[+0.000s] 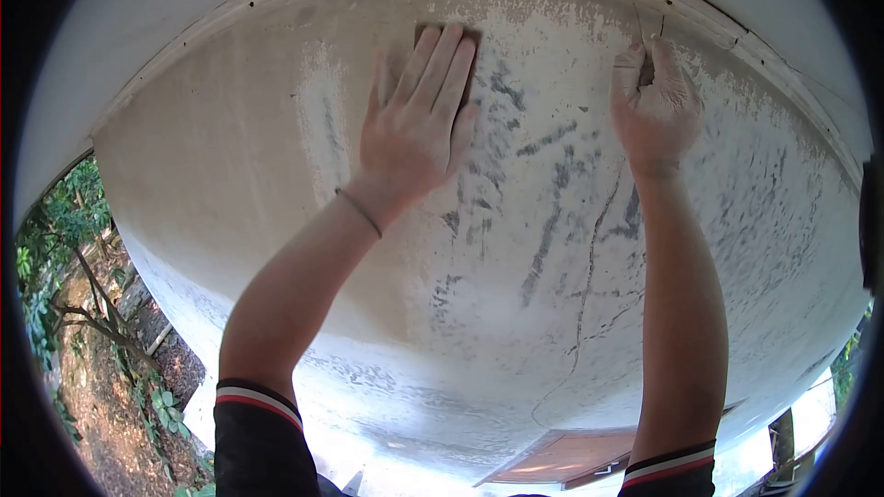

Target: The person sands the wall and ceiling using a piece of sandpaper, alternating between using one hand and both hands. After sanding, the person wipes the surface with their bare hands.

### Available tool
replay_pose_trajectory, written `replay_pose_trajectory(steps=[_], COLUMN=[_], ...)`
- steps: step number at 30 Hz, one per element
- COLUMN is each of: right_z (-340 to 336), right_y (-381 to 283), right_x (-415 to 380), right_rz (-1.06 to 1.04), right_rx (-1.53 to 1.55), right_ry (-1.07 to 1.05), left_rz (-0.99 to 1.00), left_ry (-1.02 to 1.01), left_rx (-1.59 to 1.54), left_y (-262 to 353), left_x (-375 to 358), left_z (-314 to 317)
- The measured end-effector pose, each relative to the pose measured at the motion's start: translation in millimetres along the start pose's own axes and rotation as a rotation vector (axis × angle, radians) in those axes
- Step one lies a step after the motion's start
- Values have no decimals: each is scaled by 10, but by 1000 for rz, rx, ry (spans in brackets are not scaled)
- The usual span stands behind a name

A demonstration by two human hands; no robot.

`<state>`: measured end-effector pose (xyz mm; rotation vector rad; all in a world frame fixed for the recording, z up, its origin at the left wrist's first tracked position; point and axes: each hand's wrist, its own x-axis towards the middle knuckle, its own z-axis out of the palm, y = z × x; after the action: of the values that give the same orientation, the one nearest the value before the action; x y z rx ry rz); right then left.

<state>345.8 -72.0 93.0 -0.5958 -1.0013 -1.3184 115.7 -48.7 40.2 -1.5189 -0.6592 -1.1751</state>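
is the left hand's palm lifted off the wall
No, the left hand lies flat against the wall, fingers spread over a dark sheet.

Outdoor spot at a house exterior, under renovation by the look. Evidence: weathered white plaster wall (516,248) with scuffs and a long crack (589,258), wooden trim (221,9) along its top edge, garden plants (55,248) and bare soil lower left.

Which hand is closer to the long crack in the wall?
The right hand. It rests on the wall at the top of the crack, which runs down below its wrist. The left hand presses flat well off to the side.
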Motion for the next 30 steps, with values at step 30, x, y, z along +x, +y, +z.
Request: replay_pose_trajectory(steps=[30], right_z=[-27], right_y=[140], right_x=[-105], right_rz=[113], right_rx=[6], right_ry=[-122], left_rz=[-192], left_ry=[-194], left_rx=[-173], left_y=[583], left_x=[-1053], left_z=[-218])
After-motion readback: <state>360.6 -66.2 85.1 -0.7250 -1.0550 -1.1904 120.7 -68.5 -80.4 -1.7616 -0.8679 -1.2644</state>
